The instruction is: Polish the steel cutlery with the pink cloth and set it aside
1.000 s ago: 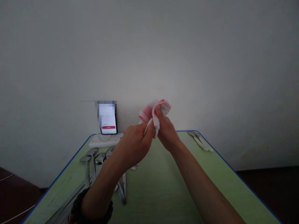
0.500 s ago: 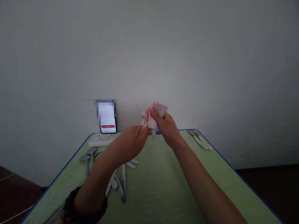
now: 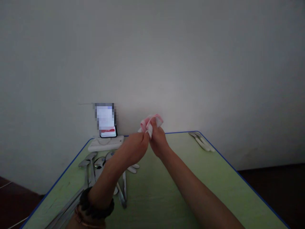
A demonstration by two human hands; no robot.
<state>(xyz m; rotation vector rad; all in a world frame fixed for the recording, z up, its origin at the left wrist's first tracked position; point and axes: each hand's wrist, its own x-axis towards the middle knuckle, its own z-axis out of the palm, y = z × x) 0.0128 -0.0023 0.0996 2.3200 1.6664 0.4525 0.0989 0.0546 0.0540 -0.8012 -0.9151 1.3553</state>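
Both hands meet above the far middle of a green table (image 3: 166, 190). My right hand (image 3: 158, 140) is closed around a bunched pink and white cloth (image 3: 151, 122). My left hand (image 3: 134, 149) pinches something thin and pale that goes into the cloth; most of it is hidden, so I cannot name it. Several spoons (image 3: 95, 165) with metal bowls lie on the table under my left forearm, some with white handles. A dark band is round my left wrist.
A phone (image 3: 106, 120) with a lit screen leans on the wall at the table's far left, standing on a white flat block (image 3: 106, 143). A few pieces of white-handled cutlery (image 3: 201, 141) lie at the far right corner. The table has a blue edge.
Both hands have come lower and closer together. The cloth is bunched tighter in my right hand. The view has shifted slightly.
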